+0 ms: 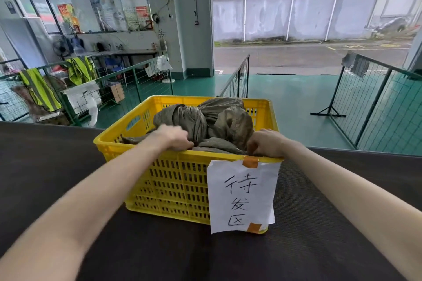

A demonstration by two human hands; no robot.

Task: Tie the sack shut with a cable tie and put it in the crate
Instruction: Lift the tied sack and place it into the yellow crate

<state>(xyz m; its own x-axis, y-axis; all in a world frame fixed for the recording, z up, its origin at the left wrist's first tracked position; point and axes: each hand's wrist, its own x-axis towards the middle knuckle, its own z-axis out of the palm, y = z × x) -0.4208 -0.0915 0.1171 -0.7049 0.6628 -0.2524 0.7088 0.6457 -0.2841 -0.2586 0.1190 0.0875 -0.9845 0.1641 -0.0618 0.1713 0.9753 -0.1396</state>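
Note:
A yellow slatted plastic crate (169,180) stands on a dark belt. Olive-green woven sacks (230,121) fill it, bunched and twisted at their necks. My left hand (174,138) reaches over the crate's near rim with fingers curled down into the sack fabric at the left. My right hand (266,141) does the same at the right, fingers curled on the fabric just inside the rim. No cable tie shows. The fingertips of both hands are hidden behind the rim and cloth.
A white paper sign (242,194) with handwritten characters is taped to the crate's front. The dark belt (57,166) spreads to both sides. Beyond are green wire fences (237,80), hanging yellow vests (38,89) and a green floor.

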